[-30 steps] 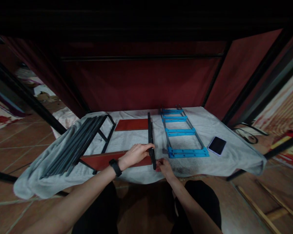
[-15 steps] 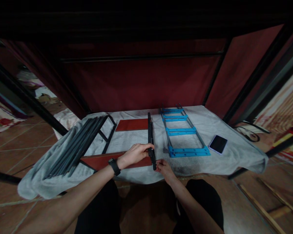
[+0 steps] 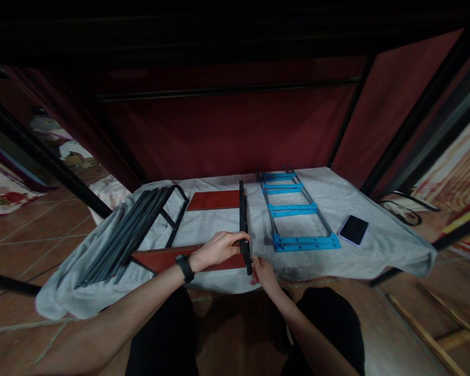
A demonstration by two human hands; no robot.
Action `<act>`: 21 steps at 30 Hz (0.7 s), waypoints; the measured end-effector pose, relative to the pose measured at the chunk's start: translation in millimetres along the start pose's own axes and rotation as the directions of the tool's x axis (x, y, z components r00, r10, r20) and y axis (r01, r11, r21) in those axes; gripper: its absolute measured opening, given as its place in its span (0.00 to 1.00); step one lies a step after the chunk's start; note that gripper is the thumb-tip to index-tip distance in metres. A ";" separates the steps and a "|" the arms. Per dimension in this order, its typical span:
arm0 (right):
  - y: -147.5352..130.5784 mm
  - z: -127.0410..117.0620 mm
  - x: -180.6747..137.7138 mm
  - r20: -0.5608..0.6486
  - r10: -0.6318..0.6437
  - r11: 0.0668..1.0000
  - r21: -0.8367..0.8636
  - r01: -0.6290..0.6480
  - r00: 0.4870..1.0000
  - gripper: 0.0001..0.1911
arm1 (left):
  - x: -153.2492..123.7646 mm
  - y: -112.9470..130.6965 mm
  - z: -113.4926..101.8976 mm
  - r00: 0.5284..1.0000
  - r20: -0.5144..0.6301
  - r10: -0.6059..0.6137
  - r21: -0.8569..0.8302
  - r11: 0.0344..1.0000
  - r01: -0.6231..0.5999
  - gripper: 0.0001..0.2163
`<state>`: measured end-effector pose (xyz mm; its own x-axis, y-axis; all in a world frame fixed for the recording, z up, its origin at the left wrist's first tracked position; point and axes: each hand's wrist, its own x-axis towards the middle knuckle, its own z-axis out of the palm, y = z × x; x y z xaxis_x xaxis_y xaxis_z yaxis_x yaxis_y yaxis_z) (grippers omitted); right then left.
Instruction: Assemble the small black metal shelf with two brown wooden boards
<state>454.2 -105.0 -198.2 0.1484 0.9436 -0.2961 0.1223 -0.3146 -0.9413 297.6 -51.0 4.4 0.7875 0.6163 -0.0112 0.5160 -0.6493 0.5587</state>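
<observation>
Black frame (image 3: 243, 210) looks stiff, probably light, best held near its close end, where left hand (image 3: 217, 251) grips; right hand (image 3: 264, 273) closure unclear.

Near red board (image 3: 156, 258) partly behind watch (image 3: 185, 268)

Looks like matt, dark-coated metal in the black side frame (image 3: 243, 211) and the grey tubes (image 3: 129, 232); like smooth wooden board in the red-brown panels (image 3: 213, 200). Reads as smooth plastic in the blue crosspieces (image 3: 307, 244). Shows soft, rumpled cloth in the pale cover (image 3: 384, 245), dull fabric in the dark red curtain (image 3: 227, 130), a smooth, dark screen on the phone (image 3: 353, 230).
</observation>
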 end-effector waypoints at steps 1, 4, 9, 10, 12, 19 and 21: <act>2.8 1.1 0.8 0.002 0.015 0.999 0.047 -0.015 1.000 0.17 | 0.2 -0.1 0.1 1.000 0.003 0.000 0.000 1.000 0.000 0.16; 8.5 3.6 0.5 0.001 0.007 0.994 0.105 -0.007 1.000 0.11 | -0.3 -1.5 1.3 1.000 0.008 -0.007 0.004 1.000 0.007 0.16; 7.2 4.9 -5.3 0.020 -0.055 0.994 0.091 0.053 0.998 0.11 | -3.9 -4.9 4.6 1.000 0.014 -0.022 0.016 1.000 0.022 0.16; 6.3 5.2 -6.3 0.026 -0.062 0.995 0.081 0.059 0.998 0.13 | -4.6 -5.3 5.0 1.000 0.016 -0.023 0.018 1.000 0.023 0.16; 4.8 6.0 -7.6 0.033 -0.068 0.996 0.062 0.066 0.997 0.16 | -5.7 -5.5 5.1 1.000 0.014 -0.026 0.021 0.999 0.026 0.17; 5.4 9.8 -6.7 0.060 0.083 0.975 0.201 -0.094 0.995 0.14 | -5.2 -7.6 4.7 1.000 0.001 -0.031 0.044 0.999 0.031 0.18; 5.4 9.7 -6.8 0.057 0.066 0.977 0.200 -0.077 0.996 0.11 | -5.1 -8.9 5.1 0.999 -0.010 -0.030 0.046 0.998 0.031 0.17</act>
<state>444.3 -112.1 -202.8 0.0996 0.9250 -0.3667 -0.0887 -0.3588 -0.9292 290.7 -50.7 -4.8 0.7679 0.6403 -0.0196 0.5550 -0.6497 0.5195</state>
